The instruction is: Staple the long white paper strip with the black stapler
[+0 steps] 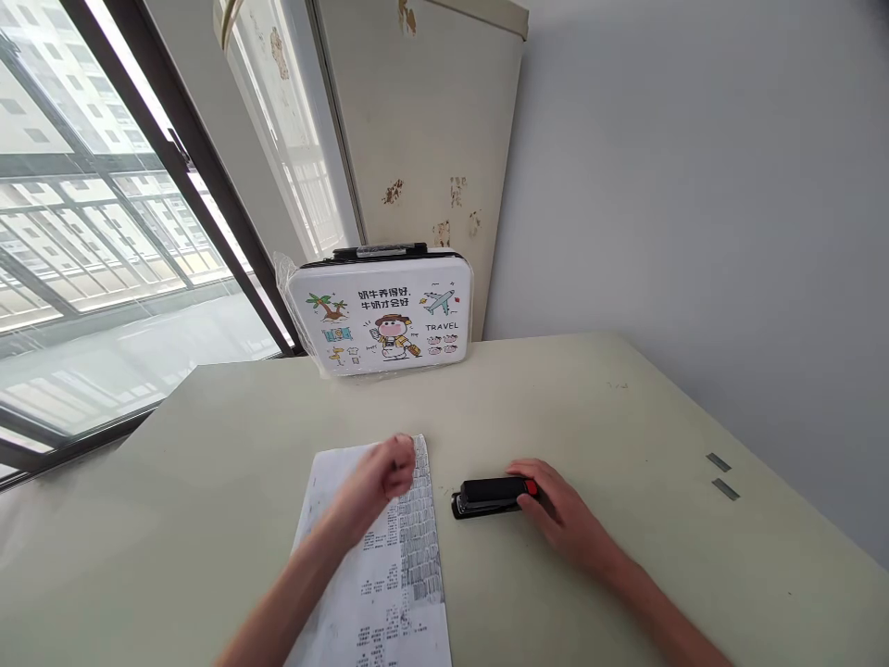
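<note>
A black stapler (pixel 492 495) with a red end lies on the table, its jaw end pointing left. My right hand (pixel 548 505) is closed around that red end, thumb in front and fingers behind. Left of the stapler are printed sheets of paper (pixel 371 611), with a dense dark block of print along their right side. My left hand (pixel 397 465) is curled into a fist over the upper right part of the paper. Whether it touches the paper or has anything inside its fingers is hidden.
A small white cartoon-printed suitcase (pixel 385 320) in clear plastic stands at the table's back. Behind it rises a worn cabinet (pixel 423 120). A window (pixel 90 204) is at the left, a wall (pixel 681 167) at the right. Two grey strips mark the table (pixel 590 398).
</note>
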The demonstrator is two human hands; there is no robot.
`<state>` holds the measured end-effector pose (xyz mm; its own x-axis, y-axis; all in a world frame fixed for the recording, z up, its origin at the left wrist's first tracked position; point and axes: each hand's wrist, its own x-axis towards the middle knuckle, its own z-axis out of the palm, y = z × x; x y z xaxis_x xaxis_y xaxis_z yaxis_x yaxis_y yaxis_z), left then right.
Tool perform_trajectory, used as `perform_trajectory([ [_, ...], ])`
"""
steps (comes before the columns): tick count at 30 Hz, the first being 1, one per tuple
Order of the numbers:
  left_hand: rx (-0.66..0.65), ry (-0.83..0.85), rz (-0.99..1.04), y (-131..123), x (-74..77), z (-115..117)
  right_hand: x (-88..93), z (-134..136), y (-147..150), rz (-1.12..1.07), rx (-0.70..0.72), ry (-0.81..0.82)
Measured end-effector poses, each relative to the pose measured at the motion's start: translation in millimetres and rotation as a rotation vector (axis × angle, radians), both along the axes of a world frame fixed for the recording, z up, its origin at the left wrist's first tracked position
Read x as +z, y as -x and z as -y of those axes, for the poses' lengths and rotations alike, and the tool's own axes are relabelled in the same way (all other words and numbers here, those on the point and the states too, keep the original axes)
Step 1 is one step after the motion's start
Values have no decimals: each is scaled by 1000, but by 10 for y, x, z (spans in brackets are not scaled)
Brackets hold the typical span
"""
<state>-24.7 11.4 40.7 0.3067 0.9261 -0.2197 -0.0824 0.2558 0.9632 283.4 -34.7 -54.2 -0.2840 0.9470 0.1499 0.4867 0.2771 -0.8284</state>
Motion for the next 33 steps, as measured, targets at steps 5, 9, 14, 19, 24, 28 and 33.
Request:
perform_trajectory([
  [5,-165,-437,-656,-227,-316,333,125,38,36,54,20,4],
  [9,-184,-594,-836,-299,-524,366,130,26,35,63,14,-21],
  [14,-189,-699,-881,-280,-587,320,78,13,13,73,13,-65],
  [19,-199,-708,-892,-99,-508,355,80,35,-27,76,21,-58],
  [24,-190,-627,-828,73,-442,414,71,54,-54,74,31,-33],
  [28,-84,-234,-545,159,-372,416,70,57,-50,78,19,-43],
  [33,41,314,122,329,-270,364,82,55,-43,72,11,-72],
])
